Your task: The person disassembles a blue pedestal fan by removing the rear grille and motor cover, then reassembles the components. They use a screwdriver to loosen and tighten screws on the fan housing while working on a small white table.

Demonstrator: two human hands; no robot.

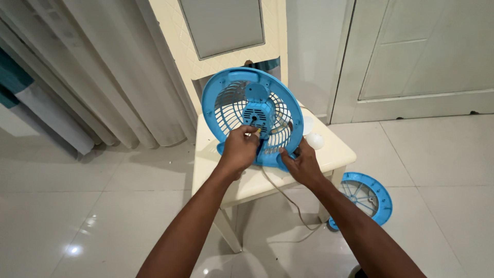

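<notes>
A small blue table fan [251, 112] stands upright on the seat of a cream chair [329, 149], its back with the motor housing turned toward me. My left hand [240, 148] is at the lower part of the motor housing, fingers pinched on a small pale object there; what it is I cannot tell. My right hand [302, 164] grips the fan's base at the lower right. A white cord [290, 201] hangs from the fan down to the floor.
A blue round grille [366, 194] leans on the tiled floor by the chair's right front leg. A white round piece [315, 140] lies on the seat right of the fan. Curtains hang at left, a white door at right.
</notes>
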